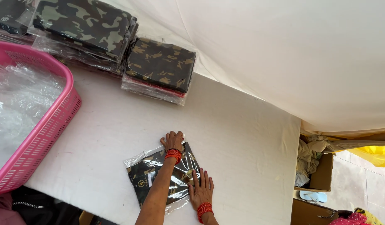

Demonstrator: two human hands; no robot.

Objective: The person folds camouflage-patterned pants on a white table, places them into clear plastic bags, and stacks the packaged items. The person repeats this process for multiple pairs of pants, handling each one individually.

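A: Left hand (pixel 172 141)?
B: Curled at the far edge of the bagged camouflage garment (pixel 161 175), fingers bent over the plastic flap; grip closed or merely pressing, hard to tell.
A: Right hand (pixel 201 189)?
B: Flat, fingers spread, grip open, pressing the near right corner of the same packet.
A: Packet's place?
B: Lying on the white counter (pixel 242 137), near the front edge.
A: Around it?
B: Pink basket (pixel 51 125) of clear bags at left; stacks of packed camouflage garments (pixel 159 66) at the back.
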